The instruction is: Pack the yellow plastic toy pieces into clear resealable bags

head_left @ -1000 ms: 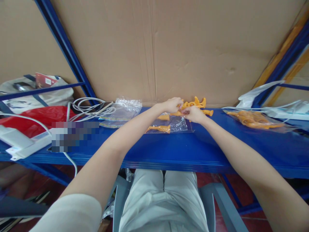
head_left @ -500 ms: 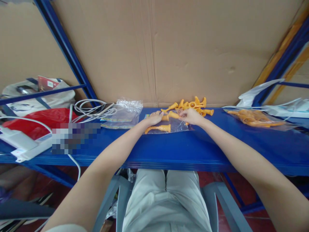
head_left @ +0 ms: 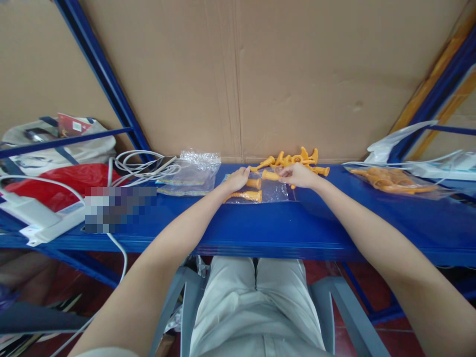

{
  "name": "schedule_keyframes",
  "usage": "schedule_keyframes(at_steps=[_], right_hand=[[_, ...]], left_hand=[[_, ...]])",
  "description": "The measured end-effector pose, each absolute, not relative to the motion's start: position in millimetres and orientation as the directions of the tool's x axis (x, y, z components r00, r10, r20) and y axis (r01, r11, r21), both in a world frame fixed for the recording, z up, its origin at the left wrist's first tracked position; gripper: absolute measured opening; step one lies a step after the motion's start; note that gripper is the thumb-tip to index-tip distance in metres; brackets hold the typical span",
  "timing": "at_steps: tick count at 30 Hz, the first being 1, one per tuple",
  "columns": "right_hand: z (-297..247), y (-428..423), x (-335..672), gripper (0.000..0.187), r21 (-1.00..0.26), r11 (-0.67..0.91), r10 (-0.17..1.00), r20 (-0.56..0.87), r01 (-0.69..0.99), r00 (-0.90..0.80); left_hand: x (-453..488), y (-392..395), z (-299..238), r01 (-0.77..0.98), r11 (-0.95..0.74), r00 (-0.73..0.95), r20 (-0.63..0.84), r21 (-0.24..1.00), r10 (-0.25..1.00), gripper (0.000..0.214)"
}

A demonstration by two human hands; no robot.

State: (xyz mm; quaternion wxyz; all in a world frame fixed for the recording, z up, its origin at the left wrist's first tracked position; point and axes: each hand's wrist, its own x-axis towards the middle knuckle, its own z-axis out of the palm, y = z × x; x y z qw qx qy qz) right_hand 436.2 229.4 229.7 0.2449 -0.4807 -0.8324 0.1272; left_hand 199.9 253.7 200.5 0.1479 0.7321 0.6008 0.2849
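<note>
A clear plastic bag (head_left: 277, 194) lies flat on the blue table, with several orange horn-shaped plastic pieces (head_left: 254, 183) in or under its film. My left hand (head_left: 238, 180) is closed on the bag's left part, its fingers pointing away from me and partly hidden. On the right, my right hand (head_left: 297, 175) pinches the narrow end of an orange flared plastic piece (head_left: 270, 175) over the bag; I cannot tell how far that piece is inside. Just behind the hands sits a loose pile of orange plastic pieces (head_left: 297, 157).
Flat clear bags (head_left: 197, 173) lie to the left, beside coiled white cable (head_left: 147, 168). A filled bag of orange pieces (head_left: 390, 181) is on the right. Further left are a power strip (head_left: 52, 225), a red bag (head_left: 63, 183) and a cloth bag (head_left: 96, 146). Cardboard (head_left: 238, 84) stands behind the blue table (head_left: 282, 230).
My right hand has shifted slightly to the right with the pinched orange piece. The pieces under my left hand lie closer together, and the left hand has barely moved.
</note>
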Motion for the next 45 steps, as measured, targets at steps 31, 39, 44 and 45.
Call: schedule_keyframes(at_steps=[31, 39, 44, 45], right_hand=[[218, 218, 416, 0.033, -0.267, 0.356, 0.915, 0.292, 0.895, -0.277], [203, 228, 418, 0.039, -0.497, 0.508, 0.861, 0.293, 0.703, -0.415], [193, 237, 415, 0.065, -0.411, 0.51, 0.858, 0.306, 0.756, -0.413], [192, 238, 414, 0.069, -0.404, 0.516, 0.854, 0.315, 0.755, -0.414]], left_hand=[[209, 243, 210, 0.833, -0.136, 0.013, 0.226, 0.537, 0.974, 0.044], [208, 245, 209, 0.804, -0.173, 0.026, 0.257, 0.569, 0.966, 0.042], [206, 247, 210, 0.798, -0.188, 0.043, 0.256, 0.573, 0.966, 0.042], [206, 247, 211, 0.8, -0.19, 0.048, 0.255, 0.569, 0.966, 0.042]])
